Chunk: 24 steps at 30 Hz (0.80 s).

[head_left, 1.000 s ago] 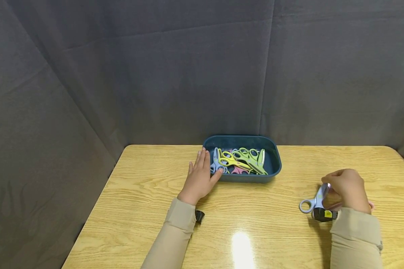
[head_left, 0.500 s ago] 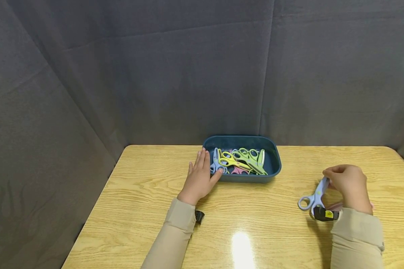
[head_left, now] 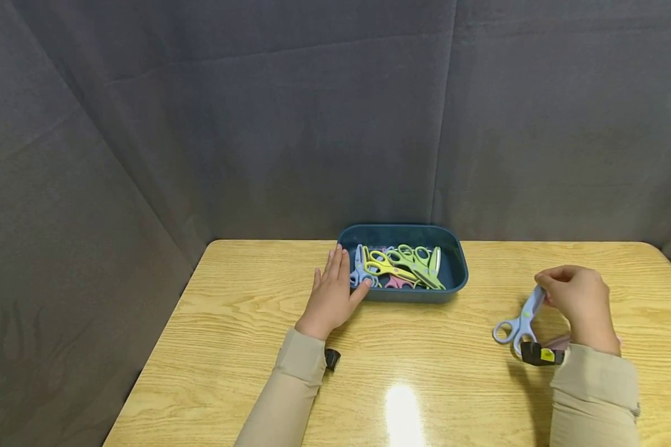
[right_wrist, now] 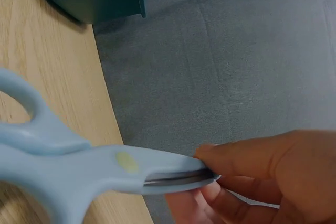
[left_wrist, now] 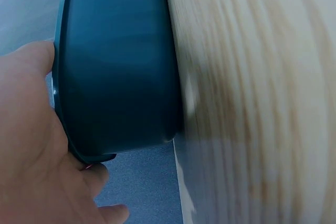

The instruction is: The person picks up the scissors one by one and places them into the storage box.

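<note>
Light blue scissors (head_left: 525, 320) hang in my right hand (head_left: 578, 304), their handle loops toward the lower left. In the right wrist view, thumb and fingers pinch the scissors (right_wrist: 126, 163) at the tip of the covered blades. My left hand (head_left: 330, 298) lies across the left front corner of a dark teal bin (head_left: 410, 297), fingers straight along its left side and thumb at the front rim. Several scissors lie in the bin: yellow (head_left: 383, 264), green (head_left: 419, 267), blue (head_left: 360, 267) and pink (head_left: 399, 282). From the left wrist, the bin wall (left_wrist: 118, 66) fills the view beside the hand.
A pink item (head_left: 559, 341) lies on the wooden table (head_left: 246, 372), mostly hidden behind my right wrist. Grey cloth (head_left: 313, 124) hangs behind the table and along its left side. The bin stands near the table's back edge.
My right hand has risen slightly, bringing the blue scissors up and a little left, with more of their blades showing. The left hand and the bin have stayed put.
</note>
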### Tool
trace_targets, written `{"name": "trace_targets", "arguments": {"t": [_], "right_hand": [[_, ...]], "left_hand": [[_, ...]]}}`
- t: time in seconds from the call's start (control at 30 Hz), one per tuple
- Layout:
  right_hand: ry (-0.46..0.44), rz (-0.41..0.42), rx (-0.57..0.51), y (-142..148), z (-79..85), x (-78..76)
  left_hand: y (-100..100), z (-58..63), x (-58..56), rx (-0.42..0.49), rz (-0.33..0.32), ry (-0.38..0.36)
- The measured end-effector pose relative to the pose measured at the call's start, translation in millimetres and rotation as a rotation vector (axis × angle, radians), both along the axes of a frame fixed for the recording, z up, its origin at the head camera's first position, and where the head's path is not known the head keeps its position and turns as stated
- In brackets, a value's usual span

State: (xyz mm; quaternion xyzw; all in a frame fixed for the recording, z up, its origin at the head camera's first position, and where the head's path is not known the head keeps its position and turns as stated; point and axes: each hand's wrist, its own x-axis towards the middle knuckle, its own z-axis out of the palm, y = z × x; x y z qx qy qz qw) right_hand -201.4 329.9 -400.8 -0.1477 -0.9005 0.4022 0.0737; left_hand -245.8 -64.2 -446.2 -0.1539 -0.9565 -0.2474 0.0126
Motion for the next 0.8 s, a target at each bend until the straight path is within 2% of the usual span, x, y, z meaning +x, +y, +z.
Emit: {"name": "trace_targets", "arguments": {"t": [0.27,0.8], "right_hand": [[0.028,0.0,-0.034,-3,2.8,-0.4],[0.069,-0.011,-0.199,-9,15.2,3.4]], "left_hand": [[0,-0.8,-0.5,0.006,-0.005,0.011],[1,1.6,1.4,0.023,-0.006,0.009]]}}
